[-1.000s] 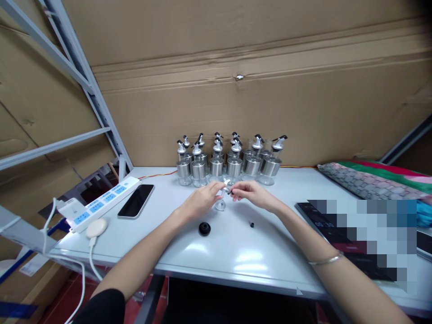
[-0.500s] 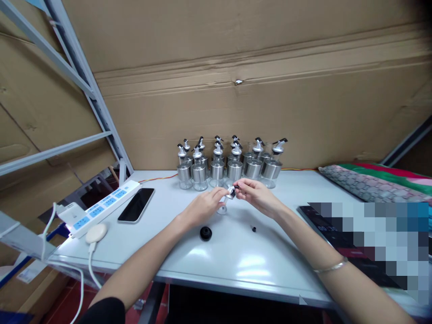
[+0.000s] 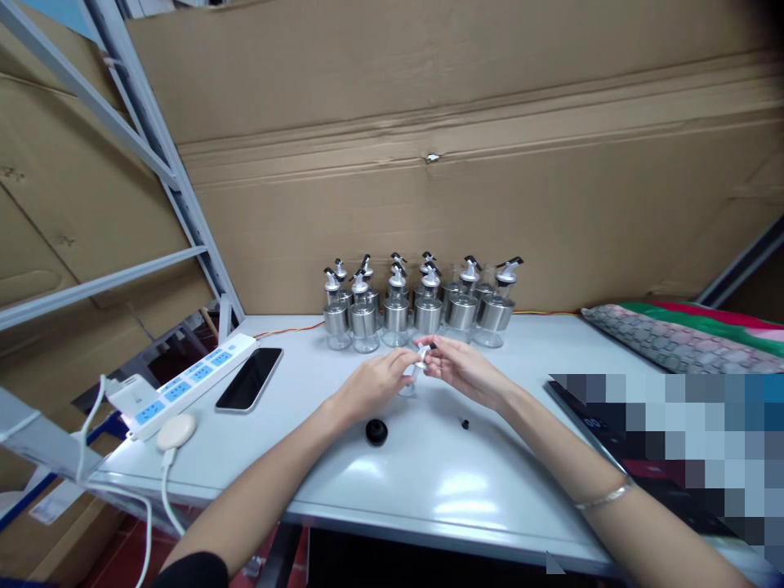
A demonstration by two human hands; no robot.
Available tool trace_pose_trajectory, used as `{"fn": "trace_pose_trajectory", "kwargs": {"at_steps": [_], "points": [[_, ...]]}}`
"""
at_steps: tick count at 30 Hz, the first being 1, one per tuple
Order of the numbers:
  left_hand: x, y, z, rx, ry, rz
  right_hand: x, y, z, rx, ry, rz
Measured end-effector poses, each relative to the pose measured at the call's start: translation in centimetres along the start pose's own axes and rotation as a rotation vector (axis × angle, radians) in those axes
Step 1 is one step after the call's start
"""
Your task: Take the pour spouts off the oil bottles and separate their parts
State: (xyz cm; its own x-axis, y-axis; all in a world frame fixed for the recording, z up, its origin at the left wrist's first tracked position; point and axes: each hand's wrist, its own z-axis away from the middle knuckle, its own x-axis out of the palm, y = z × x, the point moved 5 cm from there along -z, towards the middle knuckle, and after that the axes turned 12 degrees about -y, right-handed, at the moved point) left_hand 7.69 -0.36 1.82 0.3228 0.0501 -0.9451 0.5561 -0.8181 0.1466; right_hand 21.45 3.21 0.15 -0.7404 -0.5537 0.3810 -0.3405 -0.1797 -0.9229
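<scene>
Both of my hands meet over the middle of the table around a small silver-and-black pourer top (image 3: 422, 354). My left hand (image 3: 380, 379) has its fingers closed on the pourer's left side. From the right, my right hand (image 3: 461, 366) pinches the same piece near its black lever. Just below them a clear glass or plastic part (image 3: 407, 390) shows, partly hidden by my fingers. A round black cap (image 3: 376, 432) lies in front of my left hand, and a tiny black piece (image 3: 465, 424) lies in front of my right.
Several glass bottles with steel bands (image 3: 427, 315) stand along the cardboard wall (image 3: 478, 204). At the left are a phone (image 3: 250, 380), a power strip (image 3: 184, 384) and a round white charger (image 3: 176, 431). A dark tablet, partly pixelated, and patterned cloth (image 3: 637, 335) lie at the right.
The pourer top is turned in my fingers, and my right hand has closed further around it. The whole view has shifted slightly, with the table a little lower.
</scene>
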Motion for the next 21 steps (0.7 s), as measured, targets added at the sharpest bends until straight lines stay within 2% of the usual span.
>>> {"fn": "trace_pose_trajectory", "kwargs": {"at_steps": [5,14,17,21], "points": [[0.05,-0.03,-0.03,0.0,0.013,-0.007,0.17,0.37,-0.11,0.02,-0.092,0.011],[0.4,-0.17,-0.09,-0.033,-0.035,0.036,-0.29,0.74,-0.27,-0.027,-0.046,0.059],[0.34,-0.26,-0.1,-0.028,-0.025,0.054,-0.27,0.53,-0.22,-0.06,-0.054,0.082],[0.0,-0.12,-0.11,-0.009,-0.002,0.079,0.15,0.18,0.06,-0.023,-0.092,0.057]]}}
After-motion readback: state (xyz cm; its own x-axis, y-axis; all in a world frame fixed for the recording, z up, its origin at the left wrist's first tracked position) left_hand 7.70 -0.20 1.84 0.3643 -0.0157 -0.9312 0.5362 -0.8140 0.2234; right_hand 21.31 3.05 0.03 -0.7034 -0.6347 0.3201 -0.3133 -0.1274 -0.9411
